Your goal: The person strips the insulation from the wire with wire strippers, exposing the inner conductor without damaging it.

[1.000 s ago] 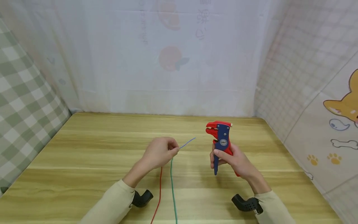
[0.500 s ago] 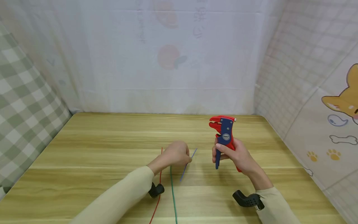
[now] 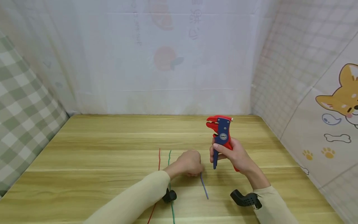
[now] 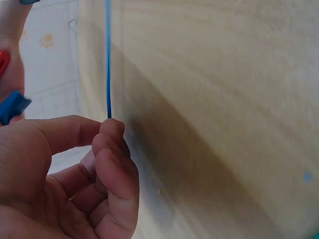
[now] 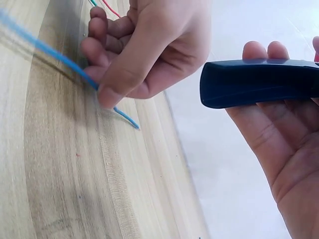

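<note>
My left hand (image 3: 190, 163) pinches a thin blue wire (image 3: 204, 186) between thumb and index finger, low over the table. In the right wrist view a short end of the blue wire (image 5: 127, 118) pokes out past the thumb, and the longer part runs off to the upper left. My right hand (image 3: 237, 155) holds a red-and-blue wire stripper (image 3: 223, 129) by its handles, raised with its red jaws at the top pointing left and apart. To the left lie a red wire (image 3: 159, 158) and a green wire (image 3: 169, 158), partly hidden by my left arm.
The wooden table (image 3: 112, 140) ends at a white curtain (image 3: 126, 77) behind. Green checked cloth (image 3: 22, 109) hangs on the left and a patterned cloth (image 3: 302, 102) on the right. In the left wrist view a tiny blue bit (image 4: 307, 177) lies on the tabletop.
My left hand has moved right and toward me with the blue wire, past the red and green wires, whose far ends now show. The wire turned to point toward me. The right hand rose slightly.
</note>
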A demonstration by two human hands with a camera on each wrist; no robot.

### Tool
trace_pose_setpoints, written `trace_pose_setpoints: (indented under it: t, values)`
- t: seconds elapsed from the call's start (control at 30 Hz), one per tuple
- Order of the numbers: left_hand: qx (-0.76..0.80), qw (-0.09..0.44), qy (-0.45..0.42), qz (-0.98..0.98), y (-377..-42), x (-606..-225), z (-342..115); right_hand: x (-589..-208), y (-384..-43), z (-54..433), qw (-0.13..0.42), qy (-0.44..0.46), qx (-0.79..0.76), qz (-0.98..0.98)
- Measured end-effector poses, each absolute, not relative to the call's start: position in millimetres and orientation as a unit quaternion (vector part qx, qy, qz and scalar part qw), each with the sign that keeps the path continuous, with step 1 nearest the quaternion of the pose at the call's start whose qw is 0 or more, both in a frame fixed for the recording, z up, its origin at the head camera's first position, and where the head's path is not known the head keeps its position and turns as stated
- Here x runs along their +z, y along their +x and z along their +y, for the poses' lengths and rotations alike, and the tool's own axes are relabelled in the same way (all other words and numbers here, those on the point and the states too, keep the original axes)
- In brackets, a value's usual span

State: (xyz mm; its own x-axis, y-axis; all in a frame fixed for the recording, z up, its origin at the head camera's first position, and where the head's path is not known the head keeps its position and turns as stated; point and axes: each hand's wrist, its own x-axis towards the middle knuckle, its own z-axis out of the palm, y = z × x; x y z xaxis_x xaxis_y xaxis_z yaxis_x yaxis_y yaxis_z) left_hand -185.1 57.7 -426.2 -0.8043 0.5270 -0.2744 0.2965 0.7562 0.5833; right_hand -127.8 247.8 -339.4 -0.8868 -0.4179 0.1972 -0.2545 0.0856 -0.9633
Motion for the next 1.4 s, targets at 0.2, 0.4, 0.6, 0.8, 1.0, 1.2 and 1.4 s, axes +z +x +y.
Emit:
trace_pose_setpoints:
  t: [0.2,0.4,0.6,0.8,1.0,1.2,1.4]
  values:
    - [0.26,0.204,0.22,0.918,-177.8,-422.0,57.2,-339.8,-125.7,246.6,0.068,-0.222,-0.635,0.737]
    - [0.252,0.146,0.24,0.926,-165.8,-376.1,20.3,-337.6,-127.5,246.3,0.07,-0.225,-0.634,0.736]
    - [0.262,0.114,0.202,0.937,-163.5,-342.0,-34.9,-334.8,-129.6,245.0,0.072,-0.224,-0.63,0.74]
    - [0.252,0.112,0.157,0.948,-161.4,-354.1,-61.5,-336.8,-129.9,243.8,0.081,-0.22,-0.626,0.744]
    - [0.215,0.109,0.167,0.956,-152.8,-369.0,-59.6,-340.6,-129.2,242.5,0.088,-0.215,-0.624,0.746]
    - [0.195,0.108,0.176,0.959,-146.4,-371.5,-49.4,-340.2,-128.5,240.6,0.086,-0.212,-0.614,0.756]
    - [0.202,0.123,0.166,0.958,-142.3,-372.1,-40.9,-340.1,-128.0,238.7,0.087,-0.217,-0.613,0.755]
